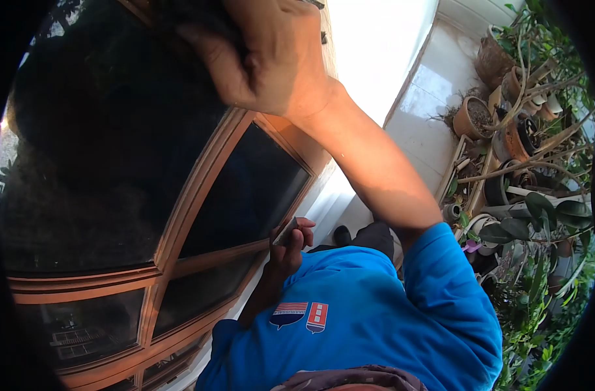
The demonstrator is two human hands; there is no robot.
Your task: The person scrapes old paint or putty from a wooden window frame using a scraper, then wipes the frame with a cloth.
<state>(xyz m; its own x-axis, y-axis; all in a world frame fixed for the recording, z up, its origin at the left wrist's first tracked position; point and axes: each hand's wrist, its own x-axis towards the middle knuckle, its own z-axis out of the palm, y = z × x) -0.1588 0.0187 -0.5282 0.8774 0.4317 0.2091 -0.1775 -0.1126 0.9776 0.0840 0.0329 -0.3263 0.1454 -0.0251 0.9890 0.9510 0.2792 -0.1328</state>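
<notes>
Reaching high across the top of the view, the right hand (274, 55) of a person in a blue T-shirt (369, 306) is up by a brown wooden window frame (192, 195), which fills the left side around a large dark glass pane (102, 169). Its thumb bends inward and its fingers run into deep shadow, so I cannot tell whether it grips something or only rests against the window. Lower down, beside the shirt front, the left hand (286, 254) pinches a thin greyish piece (284, 232) (flat, but too small to name surely) between thumb and fingers, near the frame's edge. The step in hand looks like close work at the window's upper part, done by the right hand while the left carries the piece. Any further move there seems to call for a steady raised arm. To the right, a terracotta pot (464, 122) and leafy plants (574, 214) border pale floor tiles (427, 98).
</notes>
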